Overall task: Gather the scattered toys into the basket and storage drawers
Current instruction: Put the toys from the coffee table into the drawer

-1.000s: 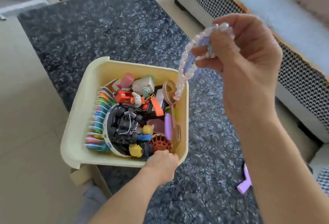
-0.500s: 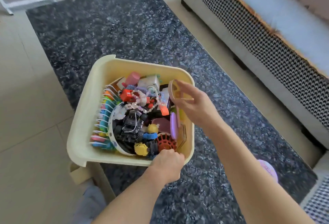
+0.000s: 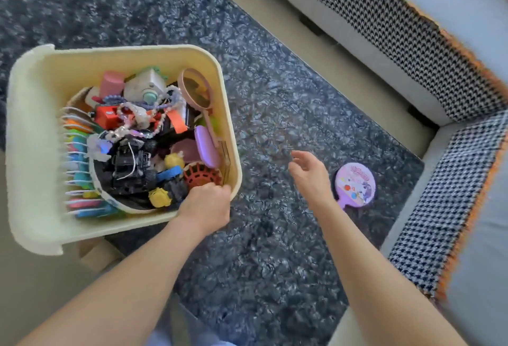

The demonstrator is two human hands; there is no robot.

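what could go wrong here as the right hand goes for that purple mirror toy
The basket overhangs the table edge, steadied only by the left hand gripping its rim; letting go might tip it. The purple mirror toy lies flat near the table's corner, so the open right hand could nudge it off.

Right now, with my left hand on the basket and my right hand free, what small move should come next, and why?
Probably reach the open right hand slightly rightward to the purple toy mirror lying beside it on the dark table. It is the only loose toy in view, while the left hand grips the basket rim.
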